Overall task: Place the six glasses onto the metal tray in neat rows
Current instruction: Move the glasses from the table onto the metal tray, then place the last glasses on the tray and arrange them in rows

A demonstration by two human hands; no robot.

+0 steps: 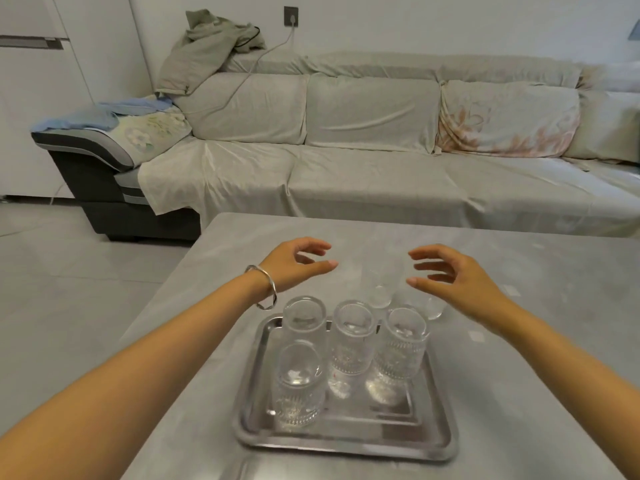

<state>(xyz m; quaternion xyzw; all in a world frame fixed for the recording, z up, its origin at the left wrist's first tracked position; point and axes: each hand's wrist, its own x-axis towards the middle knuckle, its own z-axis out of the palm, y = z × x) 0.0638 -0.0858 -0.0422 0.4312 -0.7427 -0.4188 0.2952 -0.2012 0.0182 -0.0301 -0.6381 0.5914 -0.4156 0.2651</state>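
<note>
A rectangular metal tray (433,434) lies on the grey table near me. Several clear ribbed glasses stand upright on it: three in the far row at left (304,320), middle (353,337) and right (403,344), and one (298,386) in the near row at left. Two more clear glasses stand on the table just beyond the tray, one (381,289) nearer the middle and one (434,304) to its right, partly behind my right hand. My left hand (294,263) and right hand (453,275) hover open above these two, fingers spread, holding nothing.
The grey table (519,306) extends to the right and far side. A long sofa (363,150) draped in pale sheets runs behind it. Grey tiled floor (69,271) lies to the left of the table.
</note>
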